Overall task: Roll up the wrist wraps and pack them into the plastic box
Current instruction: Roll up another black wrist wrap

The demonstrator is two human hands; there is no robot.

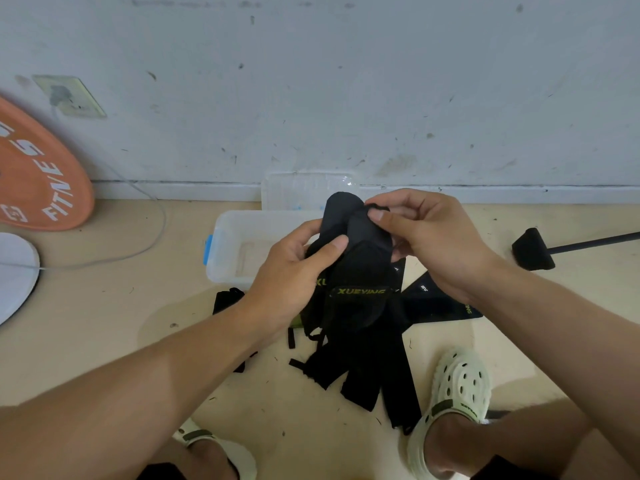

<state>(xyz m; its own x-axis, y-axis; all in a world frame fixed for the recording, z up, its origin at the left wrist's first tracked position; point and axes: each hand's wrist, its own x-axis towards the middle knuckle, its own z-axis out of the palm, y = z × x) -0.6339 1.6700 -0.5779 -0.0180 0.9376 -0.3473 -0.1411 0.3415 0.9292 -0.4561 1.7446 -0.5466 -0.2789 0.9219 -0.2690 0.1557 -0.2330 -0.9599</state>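
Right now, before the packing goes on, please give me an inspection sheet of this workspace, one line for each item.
Surface: beige floor with small dark specks.
Job's things: black wrist wrap held up in both hands; more wrist wraps lie loose on the floor; open plastic box behind them, no wrap seen inside; its lid leans on the wall.
Clutter: black-headed tool on the floor at right.
Grippers: left hand grips the wrap, right hand pinches its top end.
Cables: grey cable runs from the wall socket.
Surroundings: scuffed wall, orange weight plate, white disc.
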